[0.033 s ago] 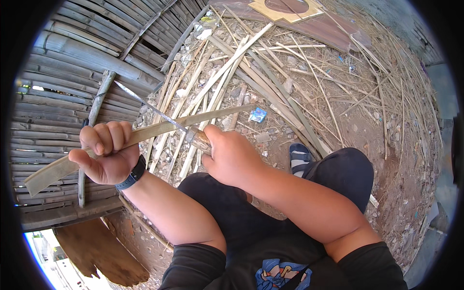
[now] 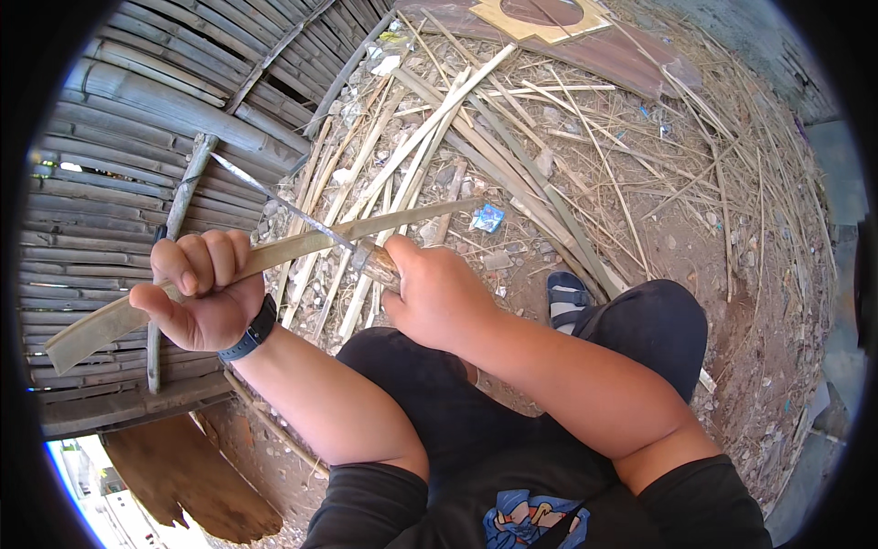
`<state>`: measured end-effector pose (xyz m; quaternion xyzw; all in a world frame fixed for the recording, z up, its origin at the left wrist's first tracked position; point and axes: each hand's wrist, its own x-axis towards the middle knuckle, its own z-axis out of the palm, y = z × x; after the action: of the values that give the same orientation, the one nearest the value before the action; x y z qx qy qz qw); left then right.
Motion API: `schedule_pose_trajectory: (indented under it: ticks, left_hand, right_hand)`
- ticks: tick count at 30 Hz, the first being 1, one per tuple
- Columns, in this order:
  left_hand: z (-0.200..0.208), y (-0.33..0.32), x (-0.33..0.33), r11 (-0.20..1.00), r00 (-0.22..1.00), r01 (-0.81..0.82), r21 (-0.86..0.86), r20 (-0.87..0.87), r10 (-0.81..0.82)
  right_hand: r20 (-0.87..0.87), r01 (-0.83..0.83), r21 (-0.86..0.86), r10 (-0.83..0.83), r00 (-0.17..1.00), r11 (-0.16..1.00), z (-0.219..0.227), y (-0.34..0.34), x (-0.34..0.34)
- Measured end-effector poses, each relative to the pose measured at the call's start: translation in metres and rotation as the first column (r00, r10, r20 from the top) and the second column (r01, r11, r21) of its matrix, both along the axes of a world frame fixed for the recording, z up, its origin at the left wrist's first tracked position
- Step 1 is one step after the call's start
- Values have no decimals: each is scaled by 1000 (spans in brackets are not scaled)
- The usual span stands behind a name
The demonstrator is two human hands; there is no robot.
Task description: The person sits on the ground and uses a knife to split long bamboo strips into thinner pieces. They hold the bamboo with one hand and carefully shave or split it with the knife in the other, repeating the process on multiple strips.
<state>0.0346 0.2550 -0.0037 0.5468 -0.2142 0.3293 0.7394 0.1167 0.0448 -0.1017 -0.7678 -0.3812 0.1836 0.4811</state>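
Note:
My left hand [image 2: 208, 291] is closed round a long, flat bamboo strip [image 2: 291, 252], fingers curled over it and thumb held apart below. The strip slants up from the left, its broad end beyond my hand and its narrow end out over the ground. Wrapped in my right hand [image 2: 443, 297] is the wooden handle of a knife [image 2: 377, 264]. Its thin blade points up and left and crosses the strip between my two hands. Where they cross, blade and strip look to be in contact, though the exact edge contact is hard to make out.
Loose bamboo strips [image 2: 416, 156] lie scattered over the dirt and straw ahead. A blue wrapper [image 2: 488, 218] rests near the strip's far end. On the left stands a slatted bamboo wall [image 2: 101, 206]. My sandalled foot [image 2: 569, 298] is right of centre; a brown board [image 2: 631, 59] lies at the back.
The knife's tip has shifted very slightly to the left. Both hands keep their grips, and the strip stays almost in place.

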Motion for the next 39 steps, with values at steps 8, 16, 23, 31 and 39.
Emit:
schedule_pose_trajectory:
  ticks: [8,16,23,31,39]
  left_hand:
    - [-8,9,-5,994,996,-91,-66,-10,91]
    - [5,-8,7,999,1000,24,29,5,-24]
    - [6,-27,21,997,997,-63,33,-49,65]
    - [9,-21,13,987,987,-159,-30,-26,158]
    - [0,0,9,964,968,-252,-88,-3,253]
  right_hand:
    - [-121,323,-458,-418,900,829,-166,-20,20]
    - [15,163,38,-163,986,986,-116,4,13]
    - [-103,447,-407,-526,844,797,-229,-33,34]
    - [-144,193,-15,-193,971,981,-124,3,7]
    - [-154,381,-431,-483,862,818,-208,-25,16]
